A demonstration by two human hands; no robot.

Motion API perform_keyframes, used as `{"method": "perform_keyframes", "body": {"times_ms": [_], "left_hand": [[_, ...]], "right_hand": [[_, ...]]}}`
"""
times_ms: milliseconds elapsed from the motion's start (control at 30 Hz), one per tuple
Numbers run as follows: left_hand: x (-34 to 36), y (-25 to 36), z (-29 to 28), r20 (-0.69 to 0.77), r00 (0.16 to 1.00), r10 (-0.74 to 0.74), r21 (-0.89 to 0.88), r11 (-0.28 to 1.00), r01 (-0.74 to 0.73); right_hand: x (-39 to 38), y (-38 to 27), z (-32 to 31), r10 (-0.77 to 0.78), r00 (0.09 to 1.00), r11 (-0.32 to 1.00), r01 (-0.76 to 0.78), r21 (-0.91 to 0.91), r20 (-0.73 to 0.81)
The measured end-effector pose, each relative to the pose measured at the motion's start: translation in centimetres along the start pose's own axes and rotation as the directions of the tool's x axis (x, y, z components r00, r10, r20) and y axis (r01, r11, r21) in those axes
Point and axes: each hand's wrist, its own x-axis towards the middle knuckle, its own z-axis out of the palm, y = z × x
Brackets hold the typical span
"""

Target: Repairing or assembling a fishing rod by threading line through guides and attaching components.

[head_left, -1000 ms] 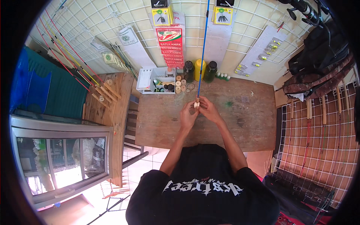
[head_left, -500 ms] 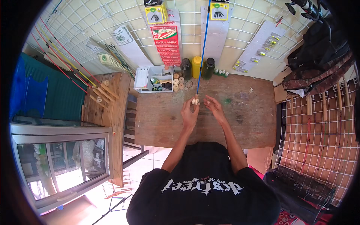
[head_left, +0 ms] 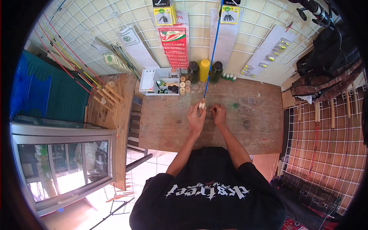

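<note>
Over the wooden table (head_left: 253,126), my left hand (head_left: 196,120) is closed round the handle end of a thin blue fishing rod (head_left: 211,69), which slants up and away past the back of the table. A pale wooden knob-like handle (head_left: 202,105) with rounded discs shows at my fingertips. My right hand (head_left: 219,115) is just right of it, apart from the handle, its fingers curled in a pinch. Whatever sits between those fingers, if anything, is too small to make out.
A white organizer box (head_left: 143,92) with small bottles stands at the back left, beside several wooden discs (head_left: 182,84). Two dark bottles flank a yellow bottle (head_left: 204,71). More rods (head_left: 78,69) lean left; lure packs (head_left: 165,17) hang on the wire grid. A glass-fronted cabinet (head_left: 63,132) is at left.
My right hand has drawn its spread fingers together and come slightly nearer me. The left hand still holds the rod. The whole view has shifted a little.
</note>
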Motion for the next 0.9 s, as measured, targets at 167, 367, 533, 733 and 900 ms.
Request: {"method": "perform_keyframes", "body": {"times_ms": [167, 367, 533, 733, 900], "left_hand": [[0.0, 0.0, 0.0, -0.008, 1.0, 0.021, -0.005, 1.0, -0.022], [0.1, 0.3, -0.2, -0.002, 1.0, -0.004, 0.054, 0.999, 0.004], [0.1, 0.6, -0.1, -0.002, 1.0, 0.01, 0.025, 1.0, -0.01], [0.1, 0.8, -0.3, -0.013, 1.0, 0.025, 0.045, 0.999, -0.024], [0.1, 0.9, -0.4, 0.002, 1.0, 0.023, 0.08, 0.997, -0.023]], "right_hand": [[0.1, 0.1, 1.1, -0.104, 0.985, 0.99, 0.09, -0.107, -0.135], [1.1, -0.7, -0.7, 0.008, 0.995, 0.919, 0.031, 0.393, -0.096], [2.0, -1.8, -2.9, 0.159, 0.983, 0.51, -0.161, 0.845, 0.092], [1.7, -4.2, -5.7, 0.106, 0.938, 0.161, -0.342, 0.926, 0.329], [1.2, -4.7, -5.2, 0.1, 0.95, 0.41, -0.311, 0.858, 0.296]]}}
